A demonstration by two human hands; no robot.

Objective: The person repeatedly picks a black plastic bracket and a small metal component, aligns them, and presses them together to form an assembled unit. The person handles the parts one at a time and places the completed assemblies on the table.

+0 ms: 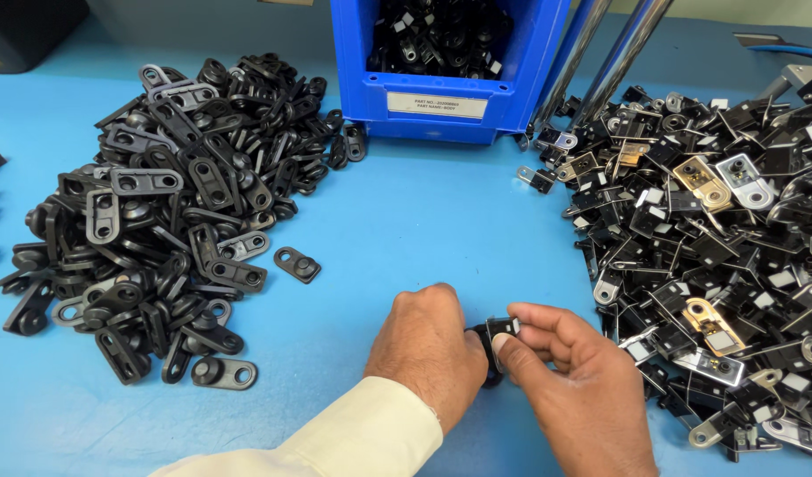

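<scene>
- Closest to me, both hands meet low in the middle of the blue tabletop [406,221]. My left hand [428,340] is curled over with its fingers closed round a small black part [494,340], and my right hand [569,380] pinches the same part from the other side, thumb on its pale tab.
- So the part sits right between the two hands, touching both. It looks roughly upright, but most of it is hidden, so I can't call its long axis.
- Further out, the pile of flat black plates [158,221] lies to the left, nearer my left hand.
- The heap of clipped brackets [724,238] sits just beside my right hand.
- Farthest back is the blue bin [441,97].
</scene>
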